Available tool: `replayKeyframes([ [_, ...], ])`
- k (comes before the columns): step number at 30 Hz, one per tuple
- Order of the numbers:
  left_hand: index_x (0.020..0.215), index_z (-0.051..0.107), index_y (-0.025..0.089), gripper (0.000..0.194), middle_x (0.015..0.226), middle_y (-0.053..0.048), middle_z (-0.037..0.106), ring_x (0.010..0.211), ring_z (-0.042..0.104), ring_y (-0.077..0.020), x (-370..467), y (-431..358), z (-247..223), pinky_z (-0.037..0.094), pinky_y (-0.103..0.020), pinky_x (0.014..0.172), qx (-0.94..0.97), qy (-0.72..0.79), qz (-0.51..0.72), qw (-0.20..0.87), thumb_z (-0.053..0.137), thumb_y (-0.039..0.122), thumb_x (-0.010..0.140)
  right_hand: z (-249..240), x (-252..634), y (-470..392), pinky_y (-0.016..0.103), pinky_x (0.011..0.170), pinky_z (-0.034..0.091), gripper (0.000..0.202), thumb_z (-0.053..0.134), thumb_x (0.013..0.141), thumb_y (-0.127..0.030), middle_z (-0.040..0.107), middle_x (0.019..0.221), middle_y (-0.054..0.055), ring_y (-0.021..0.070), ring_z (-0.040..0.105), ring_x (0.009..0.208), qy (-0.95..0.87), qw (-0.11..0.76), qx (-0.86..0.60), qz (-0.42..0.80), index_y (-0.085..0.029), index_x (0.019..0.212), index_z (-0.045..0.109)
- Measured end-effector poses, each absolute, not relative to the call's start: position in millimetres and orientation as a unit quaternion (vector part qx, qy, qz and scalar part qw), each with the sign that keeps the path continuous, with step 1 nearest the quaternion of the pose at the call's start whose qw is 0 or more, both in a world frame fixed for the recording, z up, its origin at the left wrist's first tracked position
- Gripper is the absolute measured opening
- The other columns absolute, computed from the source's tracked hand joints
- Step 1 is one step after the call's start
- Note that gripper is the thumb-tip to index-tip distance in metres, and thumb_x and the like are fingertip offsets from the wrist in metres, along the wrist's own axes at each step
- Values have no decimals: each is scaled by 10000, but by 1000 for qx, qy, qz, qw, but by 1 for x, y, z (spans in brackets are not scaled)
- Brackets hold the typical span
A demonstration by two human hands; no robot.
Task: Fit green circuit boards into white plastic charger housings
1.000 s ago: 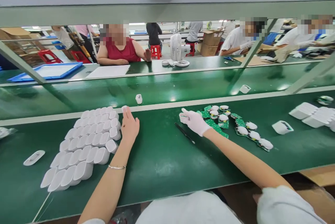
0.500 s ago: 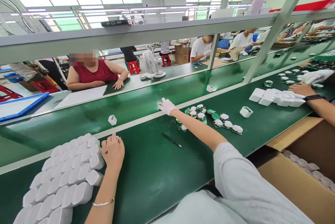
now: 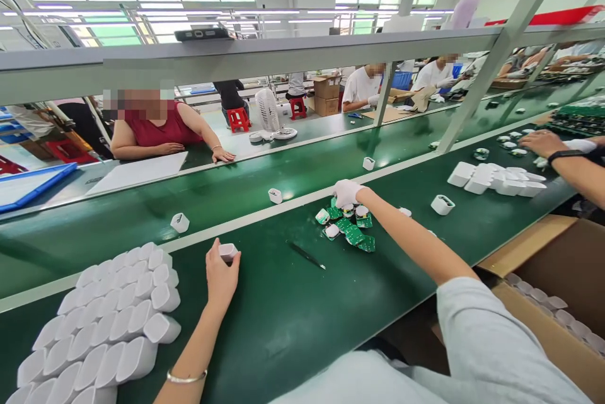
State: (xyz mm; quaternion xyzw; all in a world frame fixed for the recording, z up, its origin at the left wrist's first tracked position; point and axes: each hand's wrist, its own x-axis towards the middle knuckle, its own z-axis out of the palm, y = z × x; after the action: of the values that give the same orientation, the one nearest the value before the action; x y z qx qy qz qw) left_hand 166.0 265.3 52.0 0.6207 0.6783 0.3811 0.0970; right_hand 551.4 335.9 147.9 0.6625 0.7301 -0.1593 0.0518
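While my left fingers (image 3: pixel 235 265) pinch a white housing (image 3: pixel 228 252), my gloved right fingers (image 3: pixel 341 190), whose hold I cannot tell, could scatter circuit boards (image 3: pixel 353 235) by brushing them.

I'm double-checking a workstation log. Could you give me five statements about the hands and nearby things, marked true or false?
1. The left hand has a small rounded white plastic casing in its grip. True.
2. The left hand wears a glove. False: it is bare, with a thin silver-coloured bangle on that arm.
3. The right hand, gloved in white, is at the far edge of a cluster of green circuit boards. True.
4. A slim black tool lies on the green tabletop. True.
5. That tool lies left of both hands. False: it lies between them.
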Motion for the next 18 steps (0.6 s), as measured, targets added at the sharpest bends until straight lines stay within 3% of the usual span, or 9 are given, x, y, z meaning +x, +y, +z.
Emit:
replayKeyframes([
  [3,1337,398,60,621,1226,-190,515,1183,475,-324,169,264,51,382,-493,1022,635,667,375,110,523,331,793,148,532,324,314,779,489,456,674,626,-165,643,1094,115,272,613,964,746,-1,661,-80,-169,1082,679],
  [6,1340,402,74,627,1208,-178,538,1155,495,-326,171,262,52,397,-498,1005,640,661,373,123,529,331,783,141,501,311,348,820,470,523,588,750,-167,498,1267,158,287,507,1115,759,-68,648,-13,-179,1270,530],
  [8,1332,413,74,624,1188,-175,552,1145,502,-325,171,262,53,407,-492,996,640,658,377,125,535,328,774,130,476,300,358,825,458,483,526,812,-155,466,1267,166,279,464,1140,777,-92,623,7,-175,1293,487],
  [15,1315,444,125,589,1172,-144,567,1127,522,-304,173,259,55,424,-461,982,633,658,385,136,560,301,765,105,448,248,282,766,431,162,542,817,-211,566,1013,83,196,524,962,874,-88,476,-34,-176,912,669],
  [18,1324,432,127,590,1195,-143,565,1144,516,-299,177,256,57,414,-455,995,633,659,379,147,564,283,771,115,461,234,243,701,402,200,514,840,-245,583,865,41,155,550,839,879,-91,461,-76,-194,740,679],
])
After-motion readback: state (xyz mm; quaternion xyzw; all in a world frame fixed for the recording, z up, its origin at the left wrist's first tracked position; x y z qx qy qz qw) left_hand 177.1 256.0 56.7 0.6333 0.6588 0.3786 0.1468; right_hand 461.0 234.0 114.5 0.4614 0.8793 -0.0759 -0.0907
